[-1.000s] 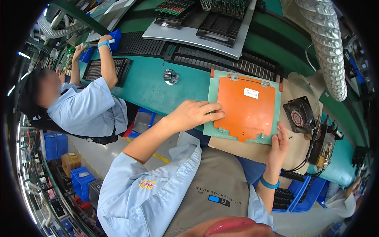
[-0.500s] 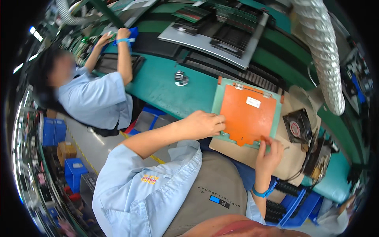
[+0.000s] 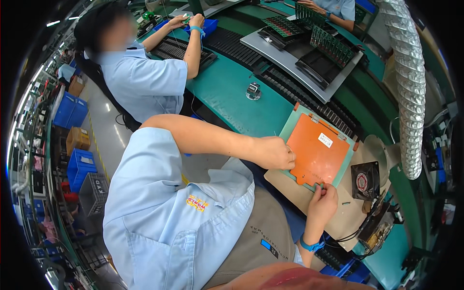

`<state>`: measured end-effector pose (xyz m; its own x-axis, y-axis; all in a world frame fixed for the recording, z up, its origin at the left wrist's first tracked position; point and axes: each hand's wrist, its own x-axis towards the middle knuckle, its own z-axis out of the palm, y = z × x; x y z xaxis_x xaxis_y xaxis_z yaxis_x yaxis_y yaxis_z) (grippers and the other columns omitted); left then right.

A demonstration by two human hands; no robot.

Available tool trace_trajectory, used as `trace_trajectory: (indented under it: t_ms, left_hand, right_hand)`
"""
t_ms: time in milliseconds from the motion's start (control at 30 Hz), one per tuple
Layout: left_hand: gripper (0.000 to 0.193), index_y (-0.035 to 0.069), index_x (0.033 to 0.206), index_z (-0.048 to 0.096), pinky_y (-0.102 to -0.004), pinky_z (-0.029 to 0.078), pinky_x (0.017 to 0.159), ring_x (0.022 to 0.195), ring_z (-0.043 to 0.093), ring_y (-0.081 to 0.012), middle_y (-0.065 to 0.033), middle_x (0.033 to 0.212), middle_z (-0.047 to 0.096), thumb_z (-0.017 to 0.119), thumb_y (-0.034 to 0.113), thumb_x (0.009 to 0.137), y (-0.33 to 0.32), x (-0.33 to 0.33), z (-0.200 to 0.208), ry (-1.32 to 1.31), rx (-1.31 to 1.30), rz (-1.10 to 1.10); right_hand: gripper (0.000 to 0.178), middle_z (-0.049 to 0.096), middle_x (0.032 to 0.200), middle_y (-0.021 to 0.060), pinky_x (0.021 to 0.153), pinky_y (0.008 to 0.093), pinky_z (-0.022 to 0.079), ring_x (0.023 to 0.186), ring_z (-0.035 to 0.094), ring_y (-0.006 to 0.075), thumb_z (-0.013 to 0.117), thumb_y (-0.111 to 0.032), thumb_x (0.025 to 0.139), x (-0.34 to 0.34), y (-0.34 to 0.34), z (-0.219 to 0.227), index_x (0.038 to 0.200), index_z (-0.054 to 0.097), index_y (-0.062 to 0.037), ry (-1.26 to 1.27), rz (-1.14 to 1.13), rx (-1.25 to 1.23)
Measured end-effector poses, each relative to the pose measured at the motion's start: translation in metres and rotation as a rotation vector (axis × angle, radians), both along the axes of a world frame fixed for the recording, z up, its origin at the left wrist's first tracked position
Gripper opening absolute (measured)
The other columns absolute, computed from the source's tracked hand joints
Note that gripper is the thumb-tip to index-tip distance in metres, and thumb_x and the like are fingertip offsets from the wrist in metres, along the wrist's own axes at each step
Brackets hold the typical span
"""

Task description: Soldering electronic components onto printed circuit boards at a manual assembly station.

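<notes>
A flat fixture with an orange hinged lid [image 3: 316, 154] over a pale green base [image 3: 288, 129] lies at the table's near edge. Two metal hinges run along its far side, and a white label sits on the lid. My left hand [image 3: 274, 152] is closed at the lid's left edge, knuckles up; the fingertips and anything in them are hidden. At the near right corner, my right hand [image 3: 323, 202] pinches the fixture's edge between thumb and fingers. It wears a blue wrist strap [image 3: 311, 244].
Brown board [image 3: 285, 186] lies under the fixture. To its right stand a black fan [image 3: 366, 180] and a silver duct [image 3: 408, 92]. Beyond, circuit boards [image 3: 331, 46] stand on a grey tray [image 3: 258, 43]. A small metal piece [image 3: 253, 91] sits left; a co-worker [image 3: 145, 77] works there.
The view has swung, so the fixture and table appear turned and farther right. My left hand is more curled over the lid's edge. My right hand stays at the near right corner.
</notes>
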<state>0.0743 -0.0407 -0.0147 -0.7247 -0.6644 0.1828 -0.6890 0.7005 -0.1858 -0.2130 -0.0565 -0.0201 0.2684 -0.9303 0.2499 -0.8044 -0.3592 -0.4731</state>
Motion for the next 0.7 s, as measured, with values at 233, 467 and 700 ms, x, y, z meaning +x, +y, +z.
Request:
trace_trajectory:
  t_ms: [233,467,700]
  left_hand:
    - [0.01,0.01,0.089,0.062,-0.0352,0.052,0.051,0.067,0.066,-0.0236,-0.0069,0.082,0.065,0.062,0.019,0.087,-0.001,-0.001,-0.004,0.038,0.02,-0.059]
    - [0.013,0.01,0.088,0.062,-0.0353,0.054,0.054,0.068,0.067,-0.0251,-0.0071,0.084,0.068,0.062,0.023,0.09,0.007,-0.007,-0.008,0.169,0.012,0.049]
    - [0.021,0.007,0.104,0.063,-0.0368,0.055,0.061,0.073,0.068,-0.029,-0.0106,0.092,0.07,0.06,0.027,0.098,0.02,0.001,0.013,0.308,0.158,0.362]
  right_hand:
    - [0.017,0.06,0.085,0.007,0.073,0.0381,0.05,0.079,0.059,0.0266,0.072,-0.005,0.085,-0.005,-0.004,-0.002,0.1,0.064,-0.0055,0.002,0.09,-0.082]
    - [0.024,0.061,0.094,0.0081,0.076,0.0379,0.05,0.085,0.059,0.0277,0.074,-0.006,0.081,-0.017,-0.015,0.009,0.104,0.066,-0.0068,0.039,0.323,-0.162]
    - [0.028,0.061,0.102,0.0072,0.077,0.0353,0.05,0.088,0.057,0.0264,0.076,-0.006,0.08,-0.002,0.003,0.017,0.107,0.07,-0.0091,-0.038,0.248,-0.181]
